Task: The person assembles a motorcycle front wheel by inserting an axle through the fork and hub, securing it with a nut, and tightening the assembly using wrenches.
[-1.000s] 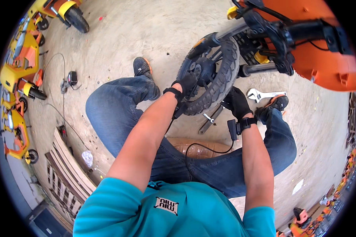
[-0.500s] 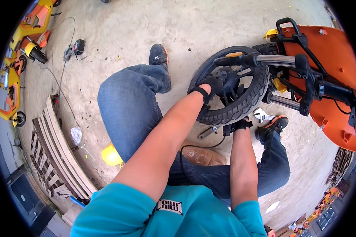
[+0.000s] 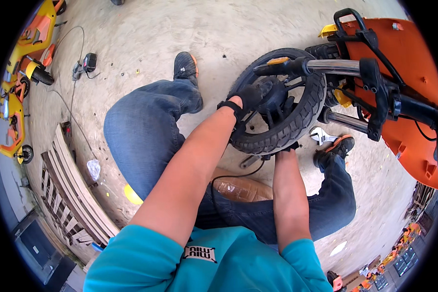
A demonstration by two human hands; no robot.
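- At the far left, yellow and orange small ride-on vehicles (image 3: pixel 22 53) stand on the grey concrete floor (image 3: pixel 146 34), and a weathered wooden pallet (image 3: pixel 70 190) lies nearer to the person; all are well apart from the work.
- The person sits on the floor in blue jeans (image 3: pixel 146 141), legs spread to both sides of the wheel.
- The left hand (image 3: pixel 248 100), in a black glove, reaches into the hub of the black rubber tyre on its black spoked wheel (image 3: pixel 297 124). Its fingers are curled around a spoke or hub part; what exactly they pinch I cannot tell.
- The wheel stands between the two chrome fork tubes (image 3: pixel 338 68) of the orange scooter body (image 3: pixel 404 63), which lies on its side at the right.
- The right hand (image 3: pixel 286 147) is mostly hidden under the lower edge of the tyre; it seems to press or support from below, but whether it is closed or spread I cannot tell.
- Judgement: the wheel looks rather heavy and stiff; the grooved rubber gives good friction, while the hub could be greasy. The safest hold seems to be on the tyre's rim from both sides, not on the thin spokes.
- A silver adjustable wrench (image 3: pixel 322 137) lies on the floor just right of the wheel, near the orange-soled shoe (image 3: pixel 338 148).
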